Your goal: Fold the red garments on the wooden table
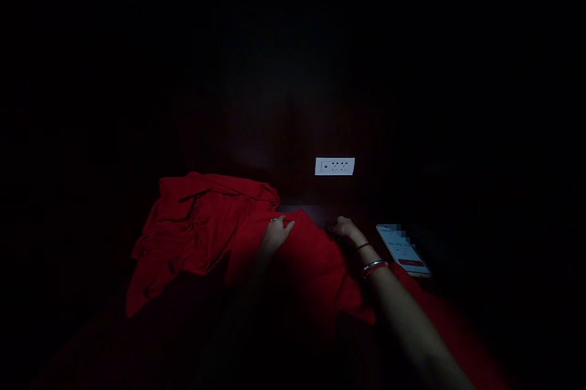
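Observation:
A red garment lies spread in front of me, its left part bunched into folds and gathers. On its far part rests my left hand, palm down, with the thumb held apart from the fingers and a ring on one finger. My right hand is closed, its fingers curled in beside the garment's right edge. Dark shadow hides what those fingers hold, if anything. A bracelet and red bands circle the right wrist.
A lit phone showing a running timer lies to the right of my right hand. Beyond the garment, a white socket panel is set in a dark upright surface. Deep darkness covers the surroundings.

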{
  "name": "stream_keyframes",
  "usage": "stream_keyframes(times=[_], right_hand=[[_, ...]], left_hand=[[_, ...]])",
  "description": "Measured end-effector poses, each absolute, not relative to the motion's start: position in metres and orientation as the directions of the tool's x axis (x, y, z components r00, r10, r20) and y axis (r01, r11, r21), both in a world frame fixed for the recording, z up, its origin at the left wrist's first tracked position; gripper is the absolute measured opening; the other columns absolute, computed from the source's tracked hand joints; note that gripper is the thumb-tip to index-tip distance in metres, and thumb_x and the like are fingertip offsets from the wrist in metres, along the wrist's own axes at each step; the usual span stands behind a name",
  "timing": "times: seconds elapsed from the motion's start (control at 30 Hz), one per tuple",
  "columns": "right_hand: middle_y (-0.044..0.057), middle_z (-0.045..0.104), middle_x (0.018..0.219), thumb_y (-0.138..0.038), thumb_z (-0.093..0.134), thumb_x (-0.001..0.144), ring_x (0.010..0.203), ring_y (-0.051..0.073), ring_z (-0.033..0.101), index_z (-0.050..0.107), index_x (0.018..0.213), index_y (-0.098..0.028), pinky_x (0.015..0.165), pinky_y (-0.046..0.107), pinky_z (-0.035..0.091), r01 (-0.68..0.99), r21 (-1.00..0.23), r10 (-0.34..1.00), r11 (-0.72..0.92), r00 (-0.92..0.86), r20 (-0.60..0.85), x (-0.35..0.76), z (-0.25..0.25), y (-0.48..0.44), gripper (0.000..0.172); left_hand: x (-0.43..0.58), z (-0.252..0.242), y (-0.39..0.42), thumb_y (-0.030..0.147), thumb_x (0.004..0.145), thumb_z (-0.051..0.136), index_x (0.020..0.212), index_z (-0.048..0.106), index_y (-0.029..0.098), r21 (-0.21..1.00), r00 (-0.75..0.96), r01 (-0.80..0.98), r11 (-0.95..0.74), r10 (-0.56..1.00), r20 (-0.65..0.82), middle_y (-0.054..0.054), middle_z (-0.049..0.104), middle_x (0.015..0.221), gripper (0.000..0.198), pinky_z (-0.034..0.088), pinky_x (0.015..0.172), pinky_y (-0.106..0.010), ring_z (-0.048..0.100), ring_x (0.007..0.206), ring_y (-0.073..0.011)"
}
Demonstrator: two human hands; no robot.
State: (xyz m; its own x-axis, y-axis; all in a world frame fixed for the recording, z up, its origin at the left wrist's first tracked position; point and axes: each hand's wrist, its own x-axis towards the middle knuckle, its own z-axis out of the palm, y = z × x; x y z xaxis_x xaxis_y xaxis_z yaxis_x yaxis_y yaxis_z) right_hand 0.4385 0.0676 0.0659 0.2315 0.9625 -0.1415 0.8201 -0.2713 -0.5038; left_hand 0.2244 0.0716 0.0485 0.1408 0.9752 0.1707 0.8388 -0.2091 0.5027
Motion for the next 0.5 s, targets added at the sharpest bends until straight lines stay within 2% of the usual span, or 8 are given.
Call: stream_keyframes(times=[0.13, 0.23, 0.33, 0.43, 0.5], right_hand=[[0.012, 0.064, 0.070, -0.012, 0.061, 0.055, 0.075, 0.024, 0.061, 0.059, 0.056, -0.015, 0.053, 0.024, 0.041, 0.767, -0.565, 0.952, -0.305, 0.259, -0.161, 0.441, 0.045, 0.066, 0.004], [0.011, 0.063, 0.070, -0.011, 0.054, 0.059, 0.073, 0.022, 0.060, 0.059, 0.061, -0.015, 0.052, 0.023, 0.041, 0.707, -0.638, 0.951, -0.306, 0.262, -0.165, 0.442, 0.039, 0.065, 0.006], [0.006, 0.061, 0.068, -0.010, 0.044, 0.065, 0.063, 0.015, 0.059, 0.059, 0.077, -0.014, 0.051, 0.020, 0.041, 0.612, -0.733, 0.953, -0.295, 0.237, -0.186, 0.444, 0.039, 0.065, 0.019], [0.002, 0.059, 0.068, -0.006, 0.035, 0.067, 0.055, 0.010, 0.056, 0.052, 0.100, -0.014, 0.052, 0.019, 0.044, 0.513, -0.806, 0.954, -0.294, 0.217, -0.209, 0.446, 0.042, 0.063, 0.038], [0.000, 0.058, 0.066, -0.005, 0.032, 0.068, 0.054, 0.009, 0.056, 0.048, 0.107, -0.015, 0.053, 0.020, 0.045, 0.467, -0.835, 0.954, -0.292, 0.204, -0.220, 0.449, 0.044, 0.063, 0.044]], left_hand=[[0.248, 0.033, 0.091, 0.038, 0.078, 0.048, 0.119, 0.043, 0.010, 0.601, 0.109, 0.784, -0.157, 0.987, 0.116, -0.012, 0.062, 0.098, 0.050, 0.043, 0.077, -0.029, 0.058, 0.092, -0.0200], [0.254, 0.027, 0.096, 0.026, 0.077, 0.050, 0.113, 0.048, 0.012, 0.662, 0.092, 0.740, -0.118, 0.993, 0.075, -0.009, 0.064, 0.090, 0.039, 0.043, 0.076, -0.028, 0.059, 0.087, -0.0180], [0.256, 0.022, 0.097, 0.025, 0.078, 0.049, 0.115, 0.045, 0.011, 0.715, 0.048, 0.694, -0.079, 0.997, 0.063, -0.013, 0.059, 0.104, 0.040, 0.040, 0.084, -0.030, 0.054, 0.100, -0.0198], [0.258, 0.020, 0.097, 0.030, 0.074, 0.056, 0.120, 0.040, 0.009, 0.782, 0.049, 0.622, -0.041, 0.999, 0.013, -0.013, 0.059, 0.104, 0.053, 0.043, 0.082, -0.030, 0.055, 0.098, -0.0202], [0.257, 0.022, 0.099, 0.026, 0.074, 0.057, 0.119, 0.041, 0.009, 0.824, 0.049, 0.567, -0.023, 0.999, -0.005, -0.012, 0.059, 0.105, 0.050, 0.045, 0.080, -0.027, 0.056, 0.097, -0.0187]])
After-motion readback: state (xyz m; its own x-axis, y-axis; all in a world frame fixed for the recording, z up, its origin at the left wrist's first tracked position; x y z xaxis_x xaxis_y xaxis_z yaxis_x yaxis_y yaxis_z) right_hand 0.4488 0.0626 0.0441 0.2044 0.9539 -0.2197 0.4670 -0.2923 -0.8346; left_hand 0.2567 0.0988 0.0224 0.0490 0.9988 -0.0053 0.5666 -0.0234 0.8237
